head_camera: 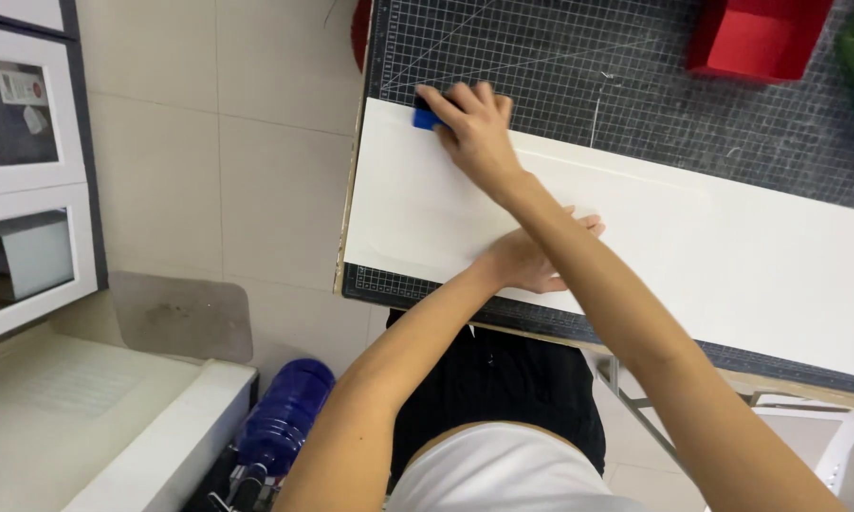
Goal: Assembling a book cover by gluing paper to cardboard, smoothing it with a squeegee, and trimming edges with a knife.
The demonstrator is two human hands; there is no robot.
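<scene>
Sheet (635,228), long, white, flat

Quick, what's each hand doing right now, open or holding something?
Left hand: open, flat on the white sheet.
Right hand: closed on a blue squeegee, arms crossed.

A small blue squeegee (427,118) sits at the eleven o'clock corner of a long white sheet (692,237), which lies flat, stretching toward four o'clock.

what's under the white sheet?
The white sheet lies on a dark gridded cutting mat, which shows along both long edges. The left hand presses the sheet flat. Whatever else lies beneath is covered.
</scene>
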